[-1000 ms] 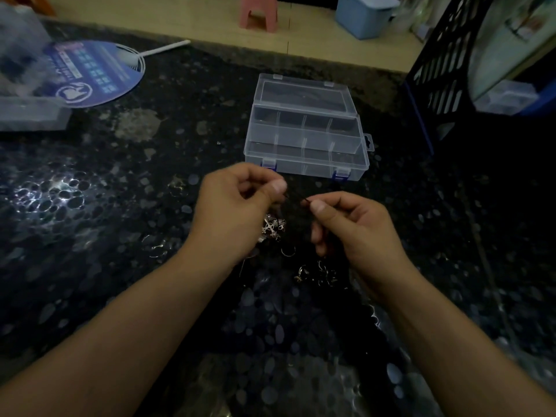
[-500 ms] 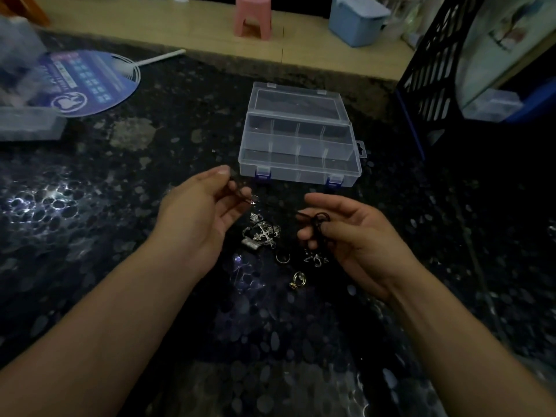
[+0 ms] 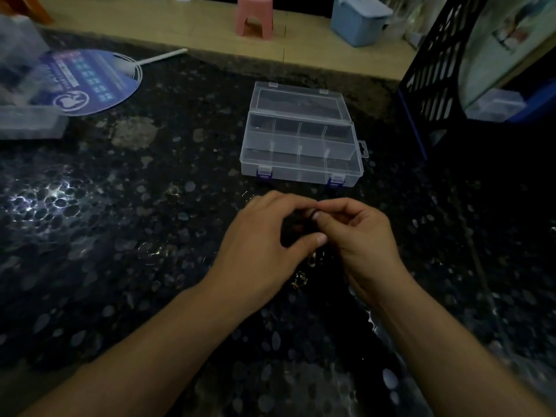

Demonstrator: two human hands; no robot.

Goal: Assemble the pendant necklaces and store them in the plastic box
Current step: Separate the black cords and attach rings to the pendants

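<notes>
Both hands — left (image 3: 264, 245), right (image 3: 361, 236) — pinch a thin black cord (image 3: 313, 212); beyond the fingertips, a clear, hard, compartmented plastic box (image 3: 301, 173) lies open.

Print on round blue fan (image 3: 87, 82) too blurred; nothing legible.

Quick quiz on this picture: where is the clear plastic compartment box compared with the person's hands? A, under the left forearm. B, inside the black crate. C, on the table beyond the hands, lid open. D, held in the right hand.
C: the clear plastic compartment box sits on the dark table beyond the left hand and right hand, lid folded back, neither hand touching it.
</notes>
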